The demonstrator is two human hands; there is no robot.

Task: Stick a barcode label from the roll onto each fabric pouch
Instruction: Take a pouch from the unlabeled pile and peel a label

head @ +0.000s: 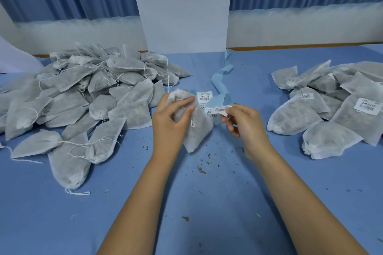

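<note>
My left hand (172, 118) grips a grey-white fabric pouch (196, 132) by its drawstring top, and the pouch hangs down over the blue table. Just to its right, my right hand (242, 122) pinches a white barcode label (220, 109) at the end of the pale blue backing strip (221, 87), which curls away toward the back. Another label (204, 97) sits on the strip behind the pouch. A big heap of unlabelled pouches (83, 93) lies on the left. Pouches with labels (335, 105) are piled on the right.
The blue table cover (207, 203) carries scattered bits of dried herb in front of my hands. A white panel (182, 10) stands upright at the table's far edge, with blue curtains behind it. Loose drawstrings trail from the left heap.
</note>
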